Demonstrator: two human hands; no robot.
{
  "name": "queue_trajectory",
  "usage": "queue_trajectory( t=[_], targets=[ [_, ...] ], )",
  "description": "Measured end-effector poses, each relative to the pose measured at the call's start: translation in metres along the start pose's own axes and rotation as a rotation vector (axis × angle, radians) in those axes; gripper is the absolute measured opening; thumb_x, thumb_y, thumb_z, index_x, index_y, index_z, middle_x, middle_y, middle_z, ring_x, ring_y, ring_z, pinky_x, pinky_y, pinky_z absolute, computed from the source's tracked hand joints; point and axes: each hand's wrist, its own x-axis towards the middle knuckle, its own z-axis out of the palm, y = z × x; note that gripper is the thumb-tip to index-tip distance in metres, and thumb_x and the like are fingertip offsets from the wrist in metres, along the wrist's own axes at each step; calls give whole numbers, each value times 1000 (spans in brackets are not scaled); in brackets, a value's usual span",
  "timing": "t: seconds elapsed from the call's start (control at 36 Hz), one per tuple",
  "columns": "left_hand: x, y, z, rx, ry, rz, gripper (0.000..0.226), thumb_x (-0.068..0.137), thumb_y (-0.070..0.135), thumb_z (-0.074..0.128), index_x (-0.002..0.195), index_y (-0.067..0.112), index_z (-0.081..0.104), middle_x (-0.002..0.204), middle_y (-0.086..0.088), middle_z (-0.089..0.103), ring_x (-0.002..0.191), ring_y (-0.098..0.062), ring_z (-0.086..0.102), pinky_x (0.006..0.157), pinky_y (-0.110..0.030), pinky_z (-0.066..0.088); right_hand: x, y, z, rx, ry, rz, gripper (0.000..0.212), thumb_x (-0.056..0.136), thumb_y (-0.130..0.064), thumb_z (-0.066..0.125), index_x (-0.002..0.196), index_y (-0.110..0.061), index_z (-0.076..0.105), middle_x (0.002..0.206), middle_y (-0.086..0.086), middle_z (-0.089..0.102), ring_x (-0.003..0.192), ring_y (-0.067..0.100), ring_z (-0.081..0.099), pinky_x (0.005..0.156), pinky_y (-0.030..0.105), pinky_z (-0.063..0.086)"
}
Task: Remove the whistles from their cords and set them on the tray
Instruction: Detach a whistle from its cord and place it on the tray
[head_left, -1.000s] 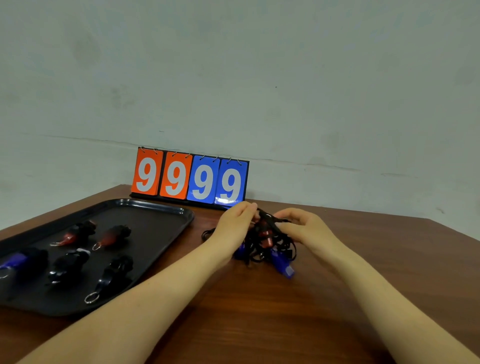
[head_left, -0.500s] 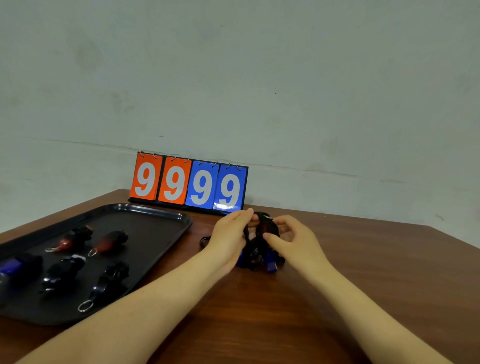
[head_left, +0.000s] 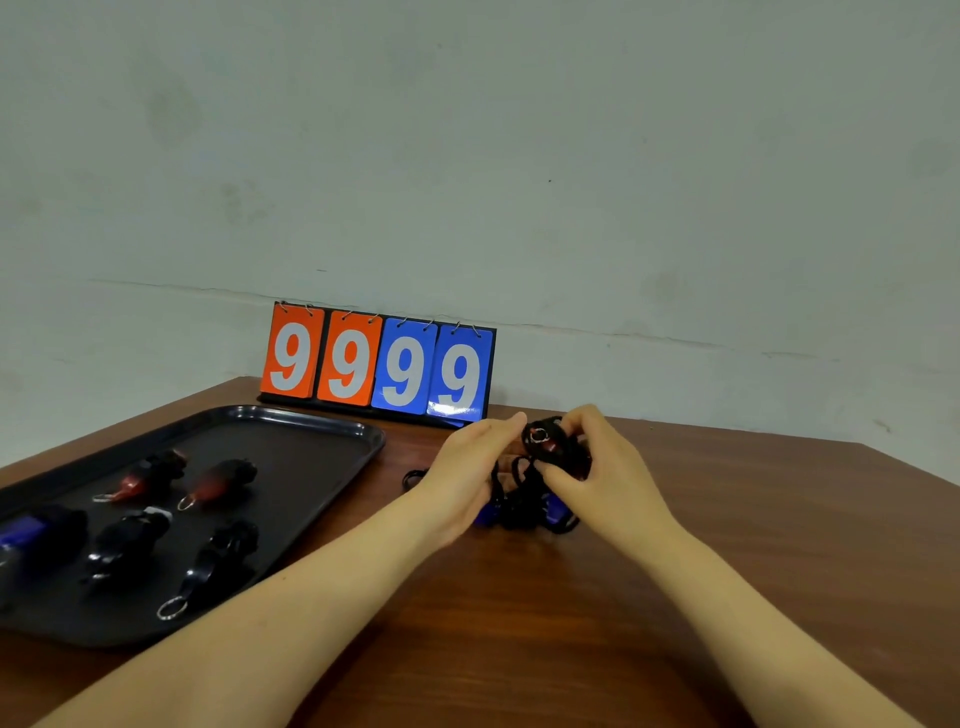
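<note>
- Two hands meet over the wooden table (head_left: 727, 545), at about 1 o'clock from the middle of the view, and both work on one dark bundle.
- The left hand (head_left: 467, 467) has its fingers curled against the left side of the tangled cords (head_left: 519, 493); it seems to pinch a cord, but the exact hold is hidden.
- The right hand (head_left: 597, 467) grips the red-and-black whistle (head_left: 543, 441) from the 3 o'clock side, thumb below and fingers over the top, so this hand is closed around it.
- The small metal ring (head_left: 539, 434) of this whistle faces up and toward the camera, between the two sets of fingertips.
- I cannot tell the long axis of the whistle clearly; it seems to run roughly from 9 to 3 o'clock, across from one hand to the other.
- Two blue whistles (head_left: 556, 512) lie lower in the bundle, at 6 o'clock from the held one, touching the table.
- The black tray (head_left: 332, 431) lies at 9 o'clock from the hands, well apart, so the left hand is the nearer one to it.
- Six freed whistles (head_left: 218, 480) already rest on the tray.
- The scoreboard (head_left: 379, 364) stands at 11 o'clock, behind the hands.
- In my judgement, the next move depends on pulling cord and ring apart along that left-right line.
</note>
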Motion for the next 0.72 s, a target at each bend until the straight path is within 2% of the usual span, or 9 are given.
queue_trajectory(
  t=[0.08,0.14,0.28,0.36,0.42,0.5,0.56,0.64,0.72],
  targets=[
    [-2,3,-1,58,3,3,20,95,27,58,91,11,69,75,-2,65,66,-13,52,61,-22,43,0,0,-1,2,-10,-23,24,85,-22,67,96,-27,47,96,-14,58,87,-1,56,70,17,47],
    [-3,3,-3,105,-9,-5,20,94,26,59,95,9,69,76,-2,64,64,-11,50,57,-20,42,0,1,-1,4,-28,-21,24,85,-20,66,99,-26,47,97,-14,58,88,-2,56,69,15,46],
    [-2,4,-5,140,36,32,20,92,21,62,101,6,71,98,-17,67,79,-19,56,66,-19,51,-1,-1,-1,187,-128,19,26,87,-19,65,106,-30,50,109,-14,58,103,-1,56,77,13,47],
    [-1,2,-5,200,64,64,20,90,26,64,98,11,73,105,-20,69,93,-38,64,87,-36,57,-2,-5,0,333,-85,50,24,91,-24,63,111,-32,53,114,-14,58,103,-3,57,76,13,49],
    [-1,2,-5,233,75,83,19,90,28,64,99,13,73,102,-13,72,102,-33,65,92,-44,54,-1,-6,0,365,-2,72,22,90,-26,64,111,-30,56,111,-12,59,97,-6,58,71,11,49],
    [1,2,-5,250,74,111,16,90,27,64,98,16,73,98,-5,73,100,-22,68,94,-42,53,4,-4,-3,369,3,130,10,91,-22,63,100,-23,67,97,-7,69,92,4,64,73,15,51],
    [1,3,-4,271,78,128,13,90,26,64,97,19,73,99,-2,73,100,-18,67,94,-40,53,5,-1,-4,402,-47,186,14,93,-20,60,91,-13,71,88,4,72,86,17,67,74,25,54],
    [0,6,-4,375,75,194,11,91,22,63,96,23,73,99,6,71,99,-9,64,90,-28,53,5,2,-3,455,-61,271,23,95,-24,56,88,-9,72,88,9,72,91,27,67,85,41,55],
    [-1,10,-7,546,69,263,13,93,20,60,93,30,70,93,16,67,88,0,60,71,-10,48,6,4,-1,552,-3,358,25,96,-26,54,84,-12,70,89,6,74,95,25,67,91,42,52]
  ],
)
